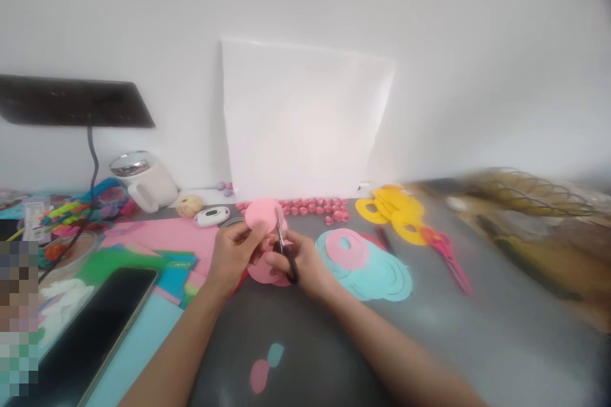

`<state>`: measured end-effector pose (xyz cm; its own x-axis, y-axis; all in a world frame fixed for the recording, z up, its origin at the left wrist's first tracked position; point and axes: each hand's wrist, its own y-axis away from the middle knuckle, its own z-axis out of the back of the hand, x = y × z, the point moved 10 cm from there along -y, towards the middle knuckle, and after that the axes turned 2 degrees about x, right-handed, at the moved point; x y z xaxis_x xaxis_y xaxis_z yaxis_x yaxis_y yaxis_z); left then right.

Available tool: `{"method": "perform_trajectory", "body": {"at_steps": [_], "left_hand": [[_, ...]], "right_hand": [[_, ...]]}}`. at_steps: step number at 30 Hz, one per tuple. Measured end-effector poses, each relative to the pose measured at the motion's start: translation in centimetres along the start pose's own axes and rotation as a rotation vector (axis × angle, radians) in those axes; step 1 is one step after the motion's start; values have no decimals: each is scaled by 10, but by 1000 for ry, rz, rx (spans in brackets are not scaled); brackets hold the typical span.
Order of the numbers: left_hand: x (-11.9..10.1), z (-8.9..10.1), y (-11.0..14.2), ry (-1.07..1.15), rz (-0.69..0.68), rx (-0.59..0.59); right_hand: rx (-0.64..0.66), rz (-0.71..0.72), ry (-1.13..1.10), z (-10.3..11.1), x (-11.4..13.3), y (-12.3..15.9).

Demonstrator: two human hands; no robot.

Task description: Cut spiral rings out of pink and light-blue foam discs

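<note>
My left hand [239, 253] pinches a round pink paper disc [261, 211] by its lower edge, holding it up over the table. In my right hand [303, 262] is a pair of scissors [289, 262] with dark handles, the blades pointing up against the disc's right side. Whether the blades are cutting into the paper I cannot tell. More pink paper circles [264, 272] lie beneath my hands, partly hidden by them. Just right of my right hand, a pink paper ring [334, 247] rests on overlapping light-blue paper rings [377, 276].
Pink scissors [451, 261] lie beside yellow paper rings [403, 213]. Small red rolled pieces [315, 206] line the white sheet [305, 121]. At left are a phone [95, 337], coloured sheets [157, 238] and a white mug [150, 184]. Two small paper ovals [260, 375] lie in front.
</note>
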<state>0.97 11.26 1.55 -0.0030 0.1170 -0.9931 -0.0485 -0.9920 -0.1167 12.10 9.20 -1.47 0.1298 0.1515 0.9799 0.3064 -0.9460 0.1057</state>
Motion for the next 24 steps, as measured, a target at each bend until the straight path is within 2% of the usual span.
{"method": "perform_trajectory", "body": {"at_steps": [11,24], "left_hand": [[4,-6,0,-106,1,80],[-3,-5,0,-108,-40,71]], "right_hand": [[29,95,-42,0,10,-2],[-2,44,10,2,10,0]]}}
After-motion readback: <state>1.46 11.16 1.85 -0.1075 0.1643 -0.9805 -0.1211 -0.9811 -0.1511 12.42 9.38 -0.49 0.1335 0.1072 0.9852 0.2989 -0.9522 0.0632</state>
